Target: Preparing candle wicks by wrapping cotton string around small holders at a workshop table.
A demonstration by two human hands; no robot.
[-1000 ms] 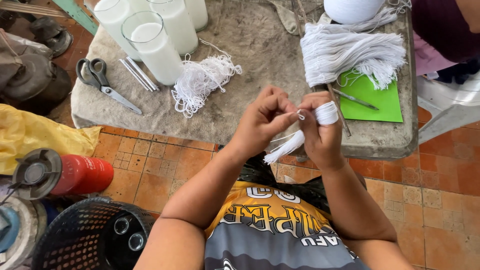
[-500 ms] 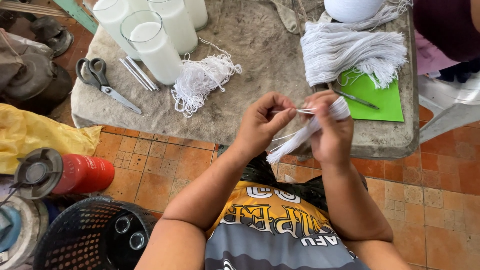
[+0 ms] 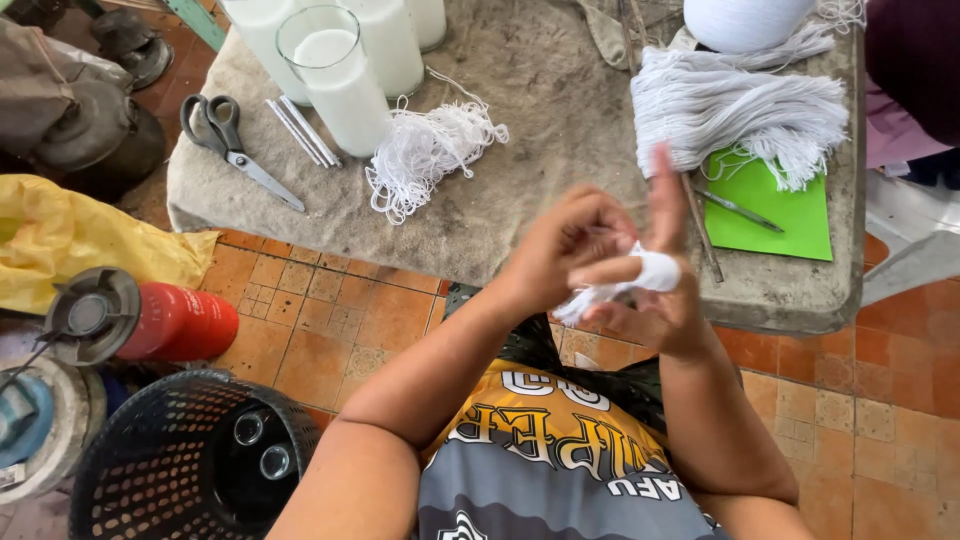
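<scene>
White cotton string bundle (image 3: pixel 640 278) sits wrapped round right hand (image 3: pixel 662 270) fingers, index raised as a winding post, just over counter (image 3: pixel 560 110) edge. Left hand (image 3: pixel 570 250) fingers pinch the strand w/ tension. Steel scissors (image 3: pixel 232 140) lie nearby.
</scene>
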